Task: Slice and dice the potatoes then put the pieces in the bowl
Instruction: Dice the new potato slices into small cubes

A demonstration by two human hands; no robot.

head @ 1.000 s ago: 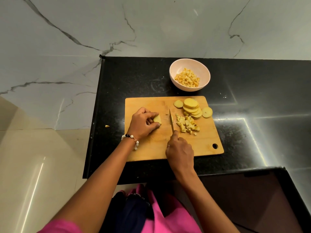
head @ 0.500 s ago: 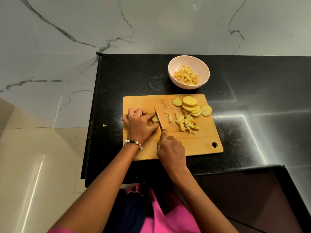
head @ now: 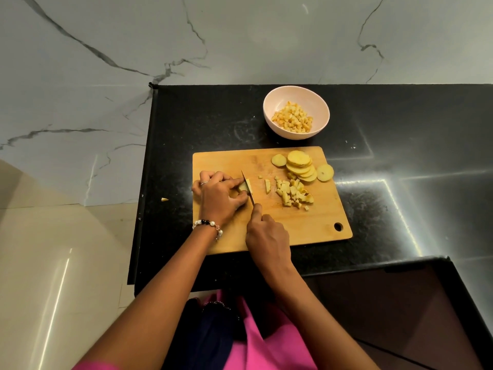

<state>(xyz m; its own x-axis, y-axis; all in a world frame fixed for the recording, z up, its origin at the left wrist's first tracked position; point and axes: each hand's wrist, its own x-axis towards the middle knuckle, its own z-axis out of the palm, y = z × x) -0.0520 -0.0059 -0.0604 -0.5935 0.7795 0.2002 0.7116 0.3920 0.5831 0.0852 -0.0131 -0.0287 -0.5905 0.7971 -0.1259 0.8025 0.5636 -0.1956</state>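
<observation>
The left hand [head: 221,194] sits on the left part of the wooden cutting board [head: 314,225], its fingers curled down around a small potato piece [head: 244,186] to hold it still. The right hand [head: 266,236] is wrapped around a knife handle, with one finger stretched along the top. The knife [head: 247,186] blade stands right against the potato piece. No words can be read anywhere. On the right part of the board is a little pile of potato cubes [head: 293,193], and farther back a stack of round potato slices [head: 301,165]. Beyond the board, a pale bowl [head: 320,102] on the black counter [head: 400,129] holds more diced potato [head: 292,120].
</observation>
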